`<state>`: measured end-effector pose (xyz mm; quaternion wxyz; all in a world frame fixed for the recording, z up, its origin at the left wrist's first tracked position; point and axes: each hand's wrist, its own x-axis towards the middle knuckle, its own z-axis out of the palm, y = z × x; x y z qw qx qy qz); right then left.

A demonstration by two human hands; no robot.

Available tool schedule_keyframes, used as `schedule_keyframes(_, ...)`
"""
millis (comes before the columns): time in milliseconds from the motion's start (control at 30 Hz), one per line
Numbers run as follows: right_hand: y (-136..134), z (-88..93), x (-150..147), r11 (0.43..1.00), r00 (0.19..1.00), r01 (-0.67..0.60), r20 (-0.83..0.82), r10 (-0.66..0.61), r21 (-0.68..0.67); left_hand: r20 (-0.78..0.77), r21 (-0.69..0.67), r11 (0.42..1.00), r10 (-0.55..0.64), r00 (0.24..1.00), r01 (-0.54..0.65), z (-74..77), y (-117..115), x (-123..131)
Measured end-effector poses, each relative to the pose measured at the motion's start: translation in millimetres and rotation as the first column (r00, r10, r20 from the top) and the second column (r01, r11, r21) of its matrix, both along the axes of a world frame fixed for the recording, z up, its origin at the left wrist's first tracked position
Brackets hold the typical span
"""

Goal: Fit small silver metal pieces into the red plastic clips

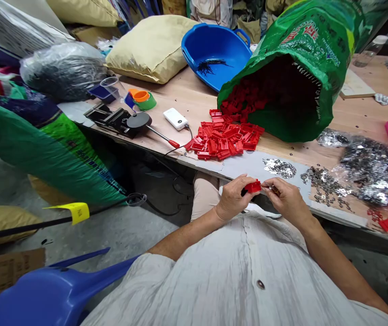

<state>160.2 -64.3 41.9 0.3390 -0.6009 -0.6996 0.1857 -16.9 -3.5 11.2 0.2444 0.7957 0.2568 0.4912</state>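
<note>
Between the fingers of my left hand [232, 198] is a small red plastic part [253, 186], held just in front of the table edge. My right hand [286, 199] is pinched close to the part's right end; a small dark piece seems to be in its fingertips, too small to name. A heap of the same red parts [223, 138] lies on the table beyond my hands, spilling from a green woven sack [292, 90]. Flat shiny metal pieces [278, 168] and darker small metal pieces [328, 185] are spread to the right.
A black hand press with a red-tipped lever [160, 136] sits at the table's left edge, beside a white power bank [175, 119] with a cable. Behind are a blue basin [214, 54] and a cream sack [149, 47]. Bagged metal pieces [370, 167] lie right. A blue chair [44, 294] stands lower left.
</note>
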Motion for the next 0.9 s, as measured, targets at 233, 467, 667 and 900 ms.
schedule_keyframes(233,3,3.0,5,0.993,0.997,-0.076,-0.012,0.075,-0.094,-0.011,-0.01,1.0,-0.029,1.0,0.029,-3.5,0,1)
schedule_keyframes(467,7,2.2,4,0.991,0.996,-0.063,-0.065,0.056,-0.116,0.017,-0.005,0.999,-0.039,0.999,0.039,-2.9,-3,3)
schedule_keyframes(667,5,-2.8,6,0.988,0.96,-0.071,-0.28,0.031,-0.135,0.043,-0.005,0.999,0.051,0.998,-0.051,1.3,-5,2)
schedule_keyframes(900,4,-9.6,11,0.955,0.882,0.018,-0.445,-0.155,-0.296,0.044,0.001,0.999,0.045,0.998,-0.045,1.6,-5,2)
